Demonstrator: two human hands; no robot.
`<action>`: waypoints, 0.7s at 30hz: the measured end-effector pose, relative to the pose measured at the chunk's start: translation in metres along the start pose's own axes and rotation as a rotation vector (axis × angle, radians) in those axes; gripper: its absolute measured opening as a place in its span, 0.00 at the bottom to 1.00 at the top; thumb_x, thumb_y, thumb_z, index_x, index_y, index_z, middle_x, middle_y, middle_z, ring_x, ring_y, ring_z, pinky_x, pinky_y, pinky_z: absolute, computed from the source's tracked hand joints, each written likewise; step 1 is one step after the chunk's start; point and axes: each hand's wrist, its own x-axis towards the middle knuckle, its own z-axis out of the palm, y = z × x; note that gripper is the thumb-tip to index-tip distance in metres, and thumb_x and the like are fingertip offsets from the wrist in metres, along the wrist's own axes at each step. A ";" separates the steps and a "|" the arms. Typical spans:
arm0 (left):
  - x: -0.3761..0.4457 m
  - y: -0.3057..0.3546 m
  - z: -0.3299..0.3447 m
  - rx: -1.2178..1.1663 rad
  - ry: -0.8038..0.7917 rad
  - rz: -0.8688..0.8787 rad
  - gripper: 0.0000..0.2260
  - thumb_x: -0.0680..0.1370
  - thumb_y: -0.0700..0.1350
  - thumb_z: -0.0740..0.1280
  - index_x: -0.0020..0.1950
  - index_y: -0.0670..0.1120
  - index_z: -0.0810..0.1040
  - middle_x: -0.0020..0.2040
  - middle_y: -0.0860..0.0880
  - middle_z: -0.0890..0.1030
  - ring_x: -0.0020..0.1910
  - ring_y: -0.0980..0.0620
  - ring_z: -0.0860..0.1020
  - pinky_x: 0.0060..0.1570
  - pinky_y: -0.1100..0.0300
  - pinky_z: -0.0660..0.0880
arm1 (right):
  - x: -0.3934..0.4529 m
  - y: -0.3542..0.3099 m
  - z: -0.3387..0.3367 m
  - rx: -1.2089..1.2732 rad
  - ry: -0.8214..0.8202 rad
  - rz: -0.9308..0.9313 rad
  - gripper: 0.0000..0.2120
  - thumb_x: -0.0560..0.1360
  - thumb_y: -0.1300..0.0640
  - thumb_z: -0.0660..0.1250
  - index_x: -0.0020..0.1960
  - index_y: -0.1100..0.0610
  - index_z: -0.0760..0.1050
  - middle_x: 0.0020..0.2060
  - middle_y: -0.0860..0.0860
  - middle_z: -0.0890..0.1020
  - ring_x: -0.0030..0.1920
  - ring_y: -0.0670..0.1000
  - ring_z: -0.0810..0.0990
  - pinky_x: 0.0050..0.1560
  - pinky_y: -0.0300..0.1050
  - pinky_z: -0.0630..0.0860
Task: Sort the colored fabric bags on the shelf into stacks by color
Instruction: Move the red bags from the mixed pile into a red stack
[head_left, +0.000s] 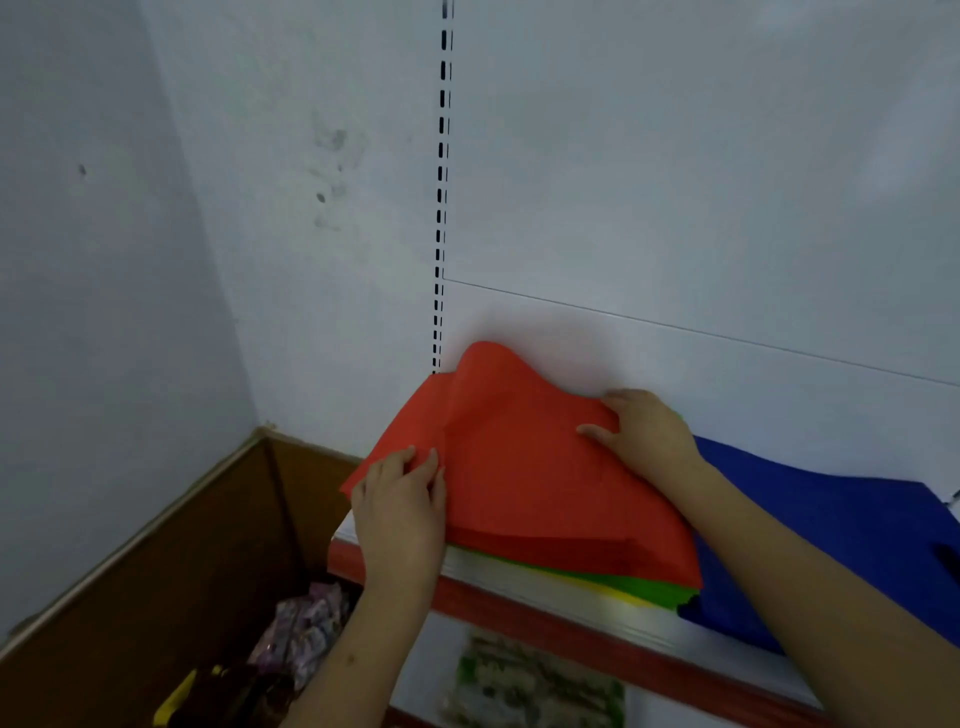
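Red bag (524, 467) on top of a pile at the left end of a white shelf (571, 603), back edge lifted in a hump against the rear panel (675, 182). Left hand (400, 514) at the bag's near left corner, fingers curled and pinching a fold of the red cloth there. Right hand (644, 426) on the bag's far right edge, fingers bent over the cloth and gripping it, thumb side toward the panel. Under the red bag, showing only as thin edges at the pile's front: a green bag (644, 590), then a yellow bag (618, 595) (how many more in the pile, hard to tell). Just right of the pile, partly under the right forearm, a blue bag (831, 519) spread flat on the shelf. Along the shelf's front, a red strip (519, 618). Beside the pile's back corner, a slotted upright (441, 182). Below left, brown floor (156, 597) and crumpled wrappers (306, 629), blurred.
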 end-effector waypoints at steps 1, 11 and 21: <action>-0.001 0.000 0.001 -0.007 0.016 0.009 0.11 0.73 0.43 0.75 0.54 0.46 0.86 0.53 0.44 0.83 0.54 0.41 0.80 0.52 0.46 0.74 | 0.000 0.002 0.001 -0.005 -0.010 0.015 0.28 0.73 0.32 0.64 0.63 0.51 0.78 0.61 0.50 0.79 0.62 0.53 0.76 0.58 0.52 0.76; -0.001 0.002 -0.004 -0.008 -0.058 0.055 0.10 0.75 0.45 0.72 0.56 0.47 0.85 0.56 0.42 0.82 0.57 0.41 0.79 0.59 0.45 0.71 | -0.001 0.011 0.001 -0.058 -0.060 -0.011 0.16 0.76 0.37 0.64 0.56 0.43 0.82 0.55 0.53 0.81 0.57 0.59 0.78 0.56 0.53 0.75; -0.027 0.090 -0.086 -1.210 -0.570 -0.076 0.21 0.77 0.66 0.61 0.70 0.70 0.68 0.72 0.63 0.70 0.73 0.58 0.67 0.73 0.53 0.65 | -0.069 0.036 -0.088 0.885 0.238 0.321 0.12 0.78 0.50 0.68 0.41 0.54 0.84 0.33 0.46 0.84 0.36 0.47 0.81 0.39 0.38 0.74</action>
